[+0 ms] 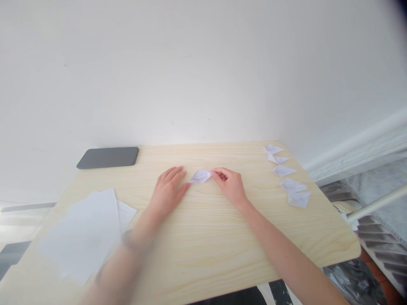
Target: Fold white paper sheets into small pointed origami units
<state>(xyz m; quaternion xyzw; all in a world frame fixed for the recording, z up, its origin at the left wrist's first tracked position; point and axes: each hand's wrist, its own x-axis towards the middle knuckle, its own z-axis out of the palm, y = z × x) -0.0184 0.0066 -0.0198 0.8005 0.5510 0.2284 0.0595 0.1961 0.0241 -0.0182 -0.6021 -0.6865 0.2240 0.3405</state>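
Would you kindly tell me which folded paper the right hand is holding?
The folded paper between the left hand and right hand; five others lie on the right side of the table.

One left hand and one right hand, two in all, show near the centre of the frame. Between them is one folded paper. Five folded pieces of the same kind lie at centre right, making six altogether. At lower left is one pile of white sheets, their exact number impossible to tell. One dark flat slab lies at centre left, on one tabletop.
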